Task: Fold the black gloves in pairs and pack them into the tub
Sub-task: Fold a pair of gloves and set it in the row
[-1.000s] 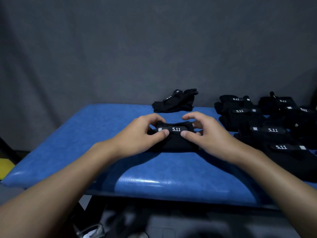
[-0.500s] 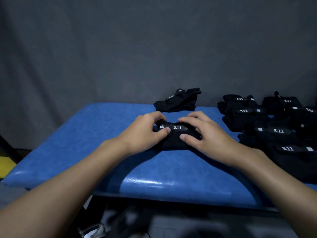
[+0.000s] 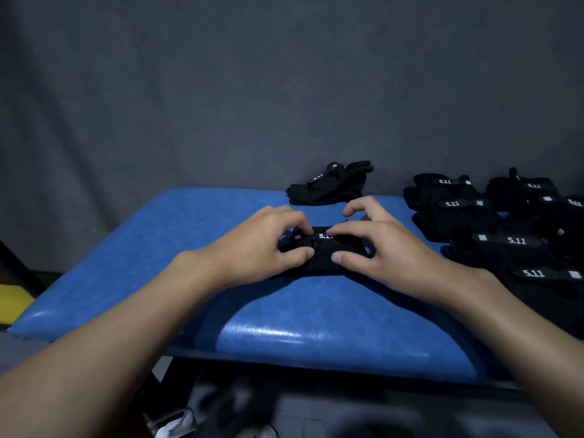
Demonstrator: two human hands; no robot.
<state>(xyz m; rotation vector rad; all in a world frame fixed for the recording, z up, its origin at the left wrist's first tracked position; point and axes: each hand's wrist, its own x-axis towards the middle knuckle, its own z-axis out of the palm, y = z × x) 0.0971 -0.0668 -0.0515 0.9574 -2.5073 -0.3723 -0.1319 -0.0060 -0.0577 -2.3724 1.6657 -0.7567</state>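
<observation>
A folded pair of black gloves (image 3: 322, 262) with a white 5.11 label lies in the middle of the blue padded table (image 3: 158, 248). My left hand (image 3: 262, 248) grips its left end, fingers curled over the top and thumb pressed on the near side. My right hand (image 3: 385, 248) grips the right end the same way, with the index finger raised a little. An unfolded pair of black gloves (image 3: 328, 184) lies at the back edge. Several folded pairs (image 3: 505, 229) are stacked at the right. No tub is in view.
A grey cloth backdrop hangs right behind the table. The table's near edge runs below my forearms, with dark blurred objects on the floor under it. A yellow object (image 3: 12, 301) shows at the far left.
Both hands have closed in over the folded pair, and their fingertips now meet over the label. The bundle looks more tightly bunched than a second ago.
</observation>
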